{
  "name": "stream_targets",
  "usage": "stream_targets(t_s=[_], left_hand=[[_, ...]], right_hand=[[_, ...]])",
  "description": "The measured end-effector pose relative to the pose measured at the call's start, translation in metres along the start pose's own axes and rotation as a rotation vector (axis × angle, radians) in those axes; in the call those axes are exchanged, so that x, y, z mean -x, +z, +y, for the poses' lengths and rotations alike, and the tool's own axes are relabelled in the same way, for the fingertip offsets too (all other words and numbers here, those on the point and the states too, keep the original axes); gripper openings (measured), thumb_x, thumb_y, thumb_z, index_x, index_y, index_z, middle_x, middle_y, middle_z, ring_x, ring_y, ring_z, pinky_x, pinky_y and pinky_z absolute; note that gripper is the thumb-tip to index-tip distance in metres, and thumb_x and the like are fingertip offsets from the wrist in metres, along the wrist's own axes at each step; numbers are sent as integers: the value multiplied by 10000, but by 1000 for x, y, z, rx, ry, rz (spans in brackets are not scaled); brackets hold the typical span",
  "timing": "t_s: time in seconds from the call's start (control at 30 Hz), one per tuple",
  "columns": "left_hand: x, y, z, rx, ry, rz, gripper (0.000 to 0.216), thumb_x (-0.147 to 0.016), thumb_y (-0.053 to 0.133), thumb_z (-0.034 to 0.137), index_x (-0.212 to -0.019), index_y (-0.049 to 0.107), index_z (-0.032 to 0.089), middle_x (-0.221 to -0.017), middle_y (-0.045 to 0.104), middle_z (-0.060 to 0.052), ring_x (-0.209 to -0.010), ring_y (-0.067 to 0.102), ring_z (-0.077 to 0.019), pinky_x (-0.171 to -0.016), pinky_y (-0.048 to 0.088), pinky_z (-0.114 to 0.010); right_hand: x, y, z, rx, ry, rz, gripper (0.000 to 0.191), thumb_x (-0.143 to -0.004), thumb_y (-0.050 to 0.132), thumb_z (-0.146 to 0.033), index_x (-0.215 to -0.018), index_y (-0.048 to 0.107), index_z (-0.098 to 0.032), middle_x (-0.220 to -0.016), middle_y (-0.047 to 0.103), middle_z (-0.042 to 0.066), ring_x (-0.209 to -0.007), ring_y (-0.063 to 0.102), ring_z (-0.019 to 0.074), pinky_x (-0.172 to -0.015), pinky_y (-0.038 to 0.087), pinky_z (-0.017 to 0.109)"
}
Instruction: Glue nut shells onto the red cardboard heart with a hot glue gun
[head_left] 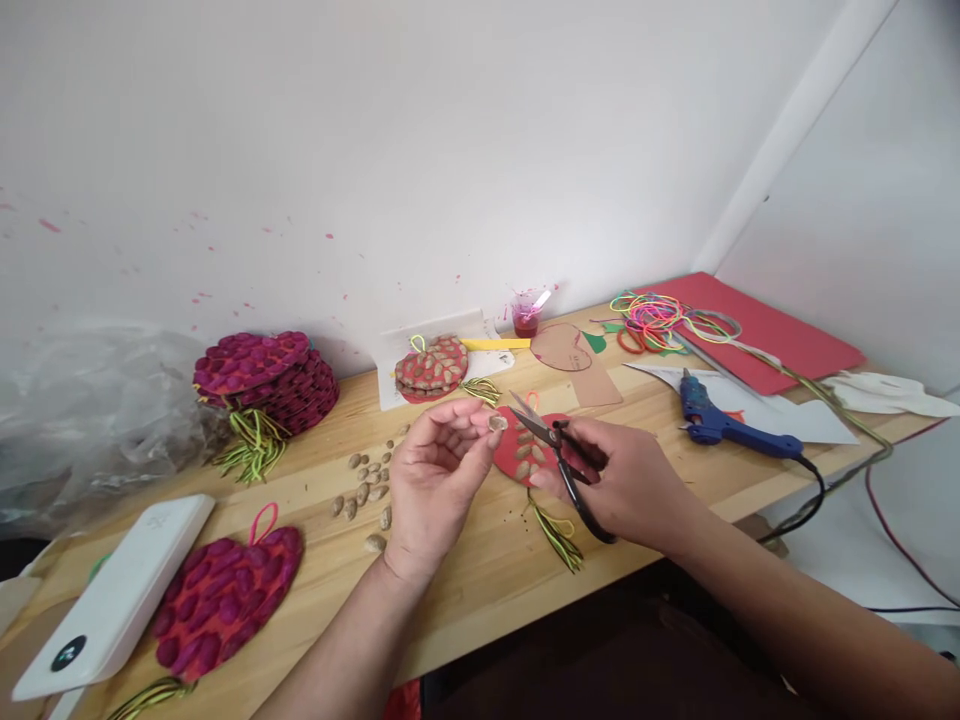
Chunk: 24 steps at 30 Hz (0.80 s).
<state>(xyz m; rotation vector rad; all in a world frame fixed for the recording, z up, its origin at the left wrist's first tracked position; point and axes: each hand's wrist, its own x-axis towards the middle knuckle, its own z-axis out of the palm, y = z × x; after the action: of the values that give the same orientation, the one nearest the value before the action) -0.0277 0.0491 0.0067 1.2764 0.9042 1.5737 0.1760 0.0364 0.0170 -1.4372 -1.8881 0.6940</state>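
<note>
My left hand (435, 475) is raised palm-up over the wooden table (480, 560), its thumb and fingertips pinching a small pale seed (497, 423). My right hand (626, 485) grips black-handled scissors (559, 450), blades slightly apart and pointing at the seed. Under both hands lies a red heart cut-out (529, 450) partly covered with glued seeds, a green-yellow tassel (559, 535) trailing from it. Loose seeds (367, 480) lie scattered left of my left hand.
A blue glue gun (720, 420) with its cable lies to the right. Finished purple hearts (262, 375) are stacked at the back left, another heart (221, 600) in front beside a white power bank (112, 595). Neon cords (656, 320), red sheet (757, 330), paint cup (525, 315) behind.
</note>
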Motion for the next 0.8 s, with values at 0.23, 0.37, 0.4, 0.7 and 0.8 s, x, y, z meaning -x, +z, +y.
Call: stream_targets(t_s=[0.23,0.37,0.4,0.7,0.8], left_hand=[[0,-2,-5,12,-31,2,308,-813,805,187,-1102,704,218,-982,768,-25,-933,727,-118,-916,590,-247],[0,-2,-8,83,-46,-6,318,-798,819,170,-1096,722,223,-990,781,-23,-928,733,-112,-901,589,-224],[0,-2,-8,101,-49,-6,318,-794,822,164,-1092,726,221,-988,783,-25,-924,735,-112,-894,590,-219],[0,-2,-8,154,-109,9,306,-783,831,140,-1064,736,214,-979,790,-22,-922,741,-105,-894,587,-202],[1,-2,-9,157,-137,23,311,-771,842,147,-1057,737,211,-980,790,-21,-922,742,-107,-887,591,-205]], right_hand=[[-2,-9,-3,355,-96,50,352,-760,767,-491,-712,526,-239,-609,575,-37,-514,436,125,-528,296,279],[-3,-9,-11,464,-123,52,332,-811,707,-522,-750,555,-234,-652,615,-16,-560,499,147,-552,299,283],[-3,-9,-12,485,-129,57,331,-820,695,-527,-757,560,-232,-659,621,-12,-571,512,151,-557,300,283],[-3,-11,-15,530,-112,23,325,-850,646,-545,-819,629,-222,-765,698,18,-684,617,192,-603,329,295],[-5,-11,-16,535,-87,5,333,-853,636,-562,-824,638,-231,-757,704,13,-671,617,192,-593,322,296]])
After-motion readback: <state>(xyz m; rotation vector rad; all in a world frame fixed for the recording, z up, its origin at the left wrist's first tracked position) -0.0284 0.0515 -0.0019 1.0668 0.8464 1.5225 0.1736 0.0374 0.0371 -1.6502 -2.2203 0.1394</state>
